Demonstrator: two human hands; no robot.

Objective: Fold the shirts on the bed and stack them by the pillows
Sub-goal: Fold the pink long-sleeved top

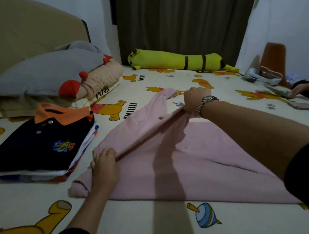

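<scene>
my left hand (104,163) pinched the soft pink cotton shirt (187,161) at its near fold, and my right hand (195,101) clutched its far end. it lay mid-bed (154,221), beside the folded stack topped by a navy polo (41,144).

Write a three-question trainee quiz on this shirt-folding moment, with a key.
1. True or false: the pink shirt already lies on the stack of folded shirts.
2. Which hand wears the wristwatch? A) left hand B) right hand C) neither
3. Fill in: the stack's top shirt is dark with an ______ collar.

Key
1. False. The pink shirt lies spread on the bed sheet, beside the stack, with both hands gripping a fold of it.
2. B. The watch sits on the right wrist.
3. Orange.
</scene>
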